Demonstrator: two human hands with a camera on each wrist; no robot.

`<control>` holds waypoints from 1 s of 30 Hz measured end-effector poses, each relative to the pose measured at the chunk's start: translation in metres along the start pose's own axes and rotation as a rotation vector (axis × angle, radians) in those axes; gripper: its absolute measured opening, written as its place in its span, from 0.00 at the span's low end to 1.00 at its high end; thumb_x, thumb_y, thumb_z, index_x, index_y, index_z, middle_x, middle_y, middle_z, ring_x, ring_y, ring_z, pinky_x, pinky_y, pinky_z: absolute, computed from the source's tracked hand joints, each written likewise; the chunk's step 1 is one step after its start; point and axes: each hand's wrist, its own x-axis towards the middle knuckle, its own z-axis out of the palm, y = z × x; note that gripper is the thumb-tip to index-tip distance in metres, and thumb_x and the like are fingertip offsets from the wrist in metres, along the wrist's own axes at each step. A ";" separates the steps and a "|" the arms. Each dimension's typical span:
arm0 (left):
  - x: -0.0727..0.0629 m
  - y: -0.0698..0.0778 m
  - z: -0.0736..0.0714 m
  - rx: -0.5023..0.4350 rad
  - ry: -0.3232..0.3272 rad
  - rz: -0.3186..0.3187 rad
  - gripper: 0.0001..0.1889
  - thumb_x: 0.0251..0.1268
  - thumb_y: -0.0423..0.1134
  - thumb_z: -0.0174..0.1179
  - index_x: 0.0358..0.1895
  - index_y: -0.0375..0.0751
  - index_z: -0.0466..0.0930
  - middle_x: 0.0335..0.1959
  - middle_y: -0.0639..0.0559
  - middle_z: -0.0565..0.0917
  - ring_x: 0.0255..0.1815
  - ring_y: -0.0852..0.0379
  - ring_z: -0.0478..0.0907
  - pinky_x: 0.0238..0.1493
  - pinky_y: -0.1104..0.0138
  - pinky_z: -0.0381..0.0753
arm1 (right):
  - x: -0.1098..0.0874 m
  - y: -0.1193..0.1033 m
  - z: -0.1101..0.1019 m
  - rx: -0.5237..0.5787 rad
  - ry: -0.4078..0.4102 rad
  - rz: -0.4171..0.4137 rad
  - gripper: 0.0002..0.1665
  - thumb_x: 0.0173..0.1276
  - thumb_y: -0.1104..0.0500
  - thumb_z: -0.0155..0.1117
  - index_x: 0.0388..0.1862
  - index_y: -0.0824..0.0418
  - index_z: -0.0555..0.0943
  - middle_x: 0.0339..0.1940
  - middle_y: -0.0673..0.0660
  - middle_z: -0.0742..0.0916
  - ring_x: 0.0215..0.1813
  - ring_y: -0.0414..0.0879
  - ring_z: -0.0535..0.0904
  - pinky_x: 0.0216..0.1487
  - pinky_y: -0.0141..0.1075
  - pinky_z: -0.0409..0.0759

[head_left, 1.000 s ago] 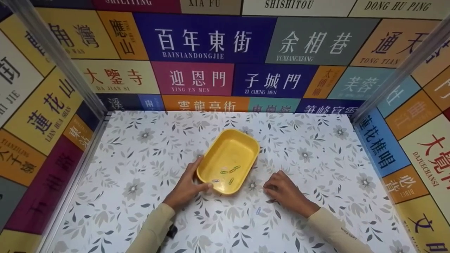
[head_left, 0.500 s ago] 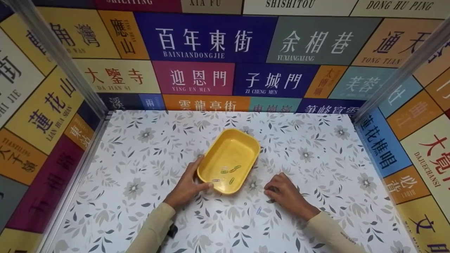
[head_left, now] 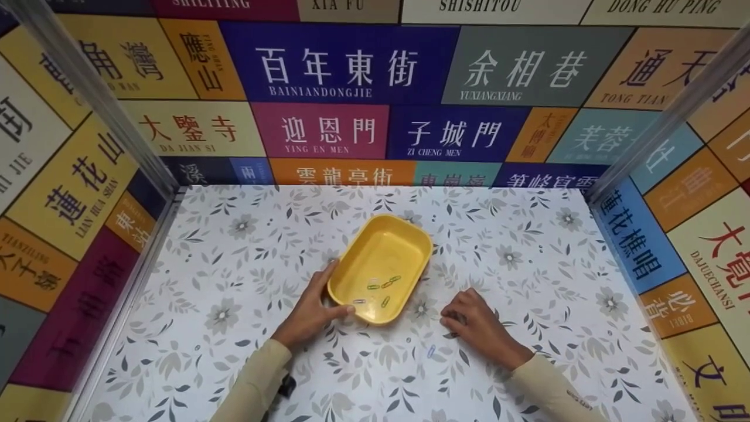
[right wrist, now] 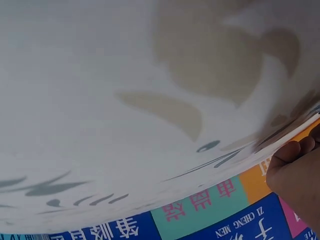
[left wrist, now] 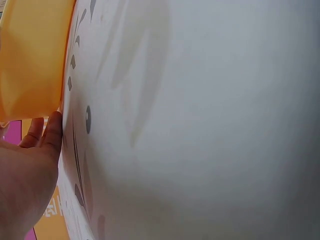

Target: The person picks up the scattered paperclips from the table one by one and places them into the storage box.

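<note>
A yellow plastic tray (head_left: pixel 384 243) sits at a slant on the flowered tabletop. Inside it, towards the near end, lie several paper clips (head_left: pixel 385 302), mostly green. My left hand (head_left: pixel 306 316) holds the tray's near left corner, thumb over the rim and fingers along the outer side. In the left wrist view, its fingertips touch the tray's wall (left wrist: pixel 35 60) low down by the table. To the right of the tray, apart from it, my right hand (head_left: pixel 477 322) rests on the table with loosely curled fingers; nothing shows in it. A pale blue paper clip (head_left: pixel 432 351) lies nearby on the tabletop.
The table (head_left: pixel 234 375) has a white covering with grey leaves and flowers. Panels of coloured place-name signs (head_left: pixel 340 64) stand behind it and on both sides. Metal posts (head_left: pixel 117 111) mark the back corners.
</note>
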 end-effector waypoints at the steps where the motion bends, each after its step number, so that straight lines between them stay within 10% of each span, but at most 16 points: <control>1: 0.000 0.000 0.000 -0.002 0.000 0.002 0.61 0.59 0.49 0.84 0.92 0.63 0.52 0.81 0.50 0.68 0.87 0.48 0.60 0.90 0.49 0.46 | 0.000 0.000 0.000 -0.001 -0.002 0.004 0.06 0.66 0.64 0.83 0.39 0.56 0.93 0.37 0.44 0.83 0.45 0.38 0.72 0.45 0.36 0.75; 15: -0.001 -0.005 0.000 -0.038 -0.009 0.001 0.58 0.62 0.50 0.83 0.91 0.67 0.53 0.83 0.50 0.65 0.88 0.49 0.59 0.89 0.49 0.49 | -0.005 0.008 0.010 -0.117 0.100 -0.207 0.07 0.66 0.66 0.81 0.38 0.56 0.92 0.38 0.47 0.83 0.45 0.43 0.73 0.49 0.38 0.73; 30: -0.001 0.000 0.000 -0.011 0.002 -0.012 0.60 0.59 0.48 0.83 0.91 0.64 0.53 0.83 0.51 0.66 0.87 0.50 0.59 0.90 0.50 0.47 | -0.005 0.004 0.007 -0.115 0.057 -0.200 0.07 0.68 0.66 0.81 0.37 0.55 0.92 0.38 0.45 0.82 0.45 0.42 0.73 0.52 0.38 0.70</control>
